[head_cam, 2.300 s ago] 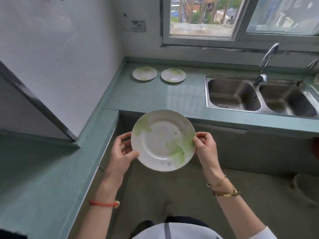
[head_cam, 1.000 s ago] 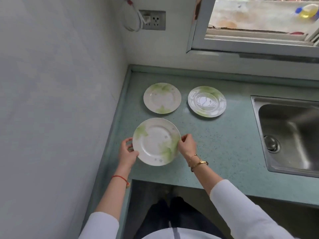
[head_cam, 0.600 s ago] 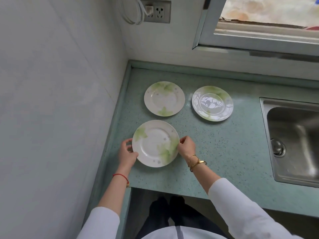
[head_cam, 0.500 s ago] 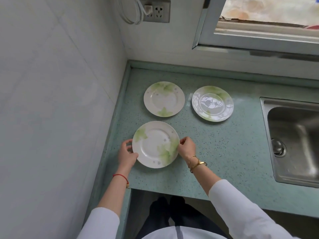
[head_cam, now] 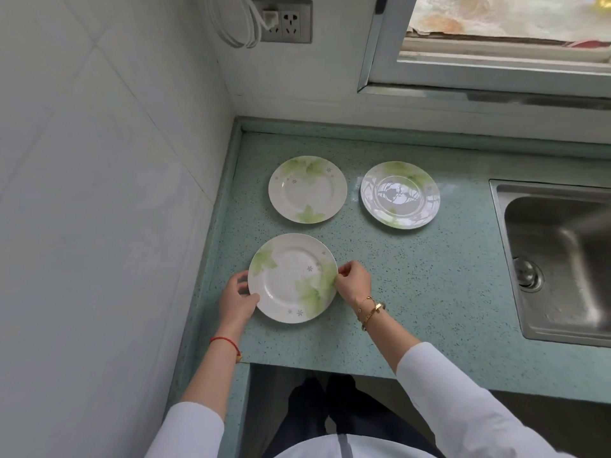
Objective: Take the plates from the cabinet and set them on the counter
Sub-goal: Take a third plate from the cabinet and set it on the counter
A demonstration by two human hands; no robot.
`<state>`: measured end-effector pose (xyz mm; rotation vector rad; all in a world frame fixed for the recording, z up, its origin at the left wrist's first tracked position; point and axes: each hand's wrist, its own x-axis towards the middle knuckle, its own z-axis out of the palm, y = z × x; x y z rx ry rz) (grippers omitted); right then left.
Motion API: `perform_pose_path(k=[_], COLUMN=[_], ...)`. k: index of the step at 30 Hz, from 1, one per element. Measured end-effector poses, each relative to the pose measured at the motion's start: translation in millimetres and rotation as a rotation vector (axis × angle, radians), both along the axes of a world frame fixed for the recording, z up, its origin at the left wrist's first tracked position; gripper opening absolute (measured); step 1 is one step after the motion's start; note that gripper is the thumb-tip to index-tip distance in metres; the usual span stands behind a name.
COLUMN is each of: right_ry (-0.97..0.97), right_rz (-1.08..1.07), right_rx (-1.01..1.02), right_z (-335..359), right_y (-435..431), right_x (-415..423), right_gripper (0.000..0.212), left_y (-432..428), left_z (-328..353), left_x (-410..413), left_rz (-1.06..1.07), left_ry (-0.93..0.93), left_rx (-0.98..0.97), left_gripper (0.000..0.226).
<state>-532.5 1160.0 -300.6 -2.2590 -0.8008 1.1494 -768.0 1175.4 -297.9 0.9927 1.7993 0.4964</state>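
Head-camera view: the front plate (head_cam: 292, 277), white with a green leaf print, is seen lying flat on the speckled green counter (head_cam: 413, 292), near its front edge and close to the tiled wall (head_cam: 99, 193) on the left. Its left rim is held by the left hand (head_cam: 236, 300), fingers curled round the edge, while its right rim is pinched between the thumb and fingertips of the right hand (head_cam: 353, 284). Two matching plates are set farther back, side by side and apart: the back-left plate (head_cam: 307, 189) just behind the held one, the back-right plate (head_cam: 400, 195) toward the steel sink (head_cam: 555, 259). A red cord (head_cam: 224, 340) is worn on the left wrist, gold bracelets (head_cam: 377, 307) on the right. A wall socket (head_cam: 286, 19) with a white cable (head_cam: 236, 44) is mounted above the corner, beside a window frame (head_cam: 496, 71).
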Motion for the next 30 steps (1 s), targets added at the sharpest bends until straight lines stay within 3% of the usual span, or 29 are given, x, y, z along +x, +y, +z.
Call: perform_pose_path(k=[22, 26, 30], right_ry=[0.091, 0.094, 0.113], right_rz=[-0.127, -0.147, -0.155], right_rx=[0.217, 0.238, 0.273], right_z=[40, 48, 57], right_y=[-54, -59, -62], right_x=[29, 27, 25], right_gripper=[0.023, 0.023, 0.022], left_y=[-14, -20, -24], left_z=[16, 29, 46], left_x=[-1, 2, 14], left_rz=[0.005, -0.003, 0.028], left_ry=[-0.081, 0.007, -0.034], left_rx=[0.029, 0.131, 0.237], left_gripper=[0.066, 0.062, 0.052])
